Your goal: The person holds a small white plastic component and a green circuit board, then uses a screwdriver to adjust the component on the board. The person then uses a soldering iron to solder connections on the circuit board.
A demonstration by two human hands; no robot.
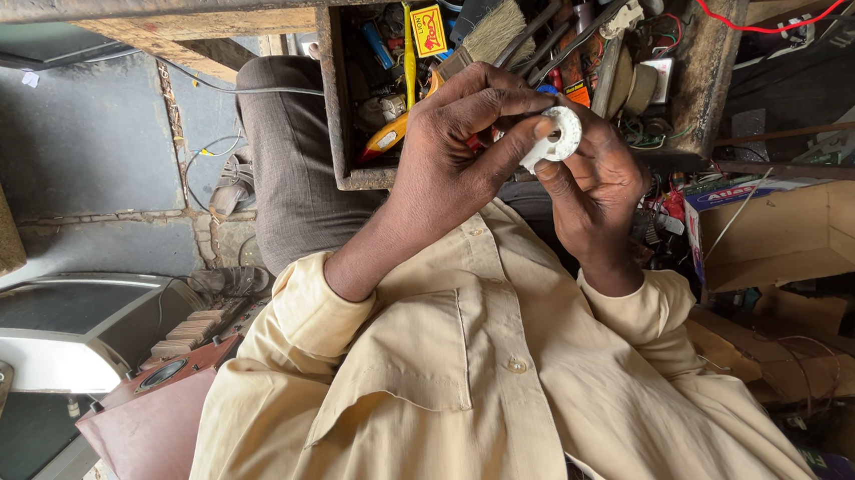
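- While both hands meet just in front of the drawer, they pinch one white ring between them.
- Left hand: thumb and fingers pressed on the ring's near edge.
- Right hand: fingers curled behind the ring, thumb against its rim.
- Inside the drawer: a brush, a yellow-handled tool, metal rods, small parts.
- Beside the drawer, past the right hand: a cardboard box.
- Above the drawer: a red wire.

Ring between both hands, before tool tray — box right
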